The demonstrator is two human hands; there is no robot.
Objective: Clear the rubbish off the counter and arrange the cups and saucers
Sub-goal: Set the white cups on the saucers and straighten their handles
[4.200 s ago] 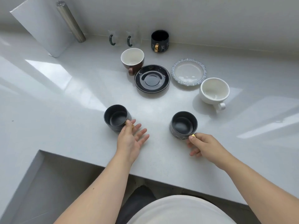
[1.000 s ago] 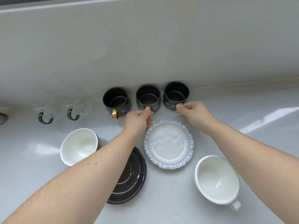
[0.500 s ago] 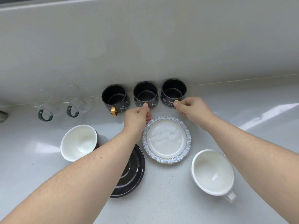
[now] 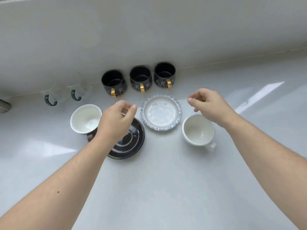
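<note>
Three black cups with gold handles stand in a row against the back wall: left one, middle one, right one. My left hand hovers over the black saucer, fingers loosely curled, holding nothing. My right hand floats above the large white cup, also holding nothing. A white saucer with a blue rim lies between my hands. A brown cup with a white inside sits left of the black saucer.
Two clear glass cups with dark green handles stand at the back left by the wall. A grey object pokes in at the left edge. The white counter stretches toward me.
Both hands have let go of the gold handles of the middle and right black cups and pulled back toward me. The cups stay in the row by the wall.
</note>
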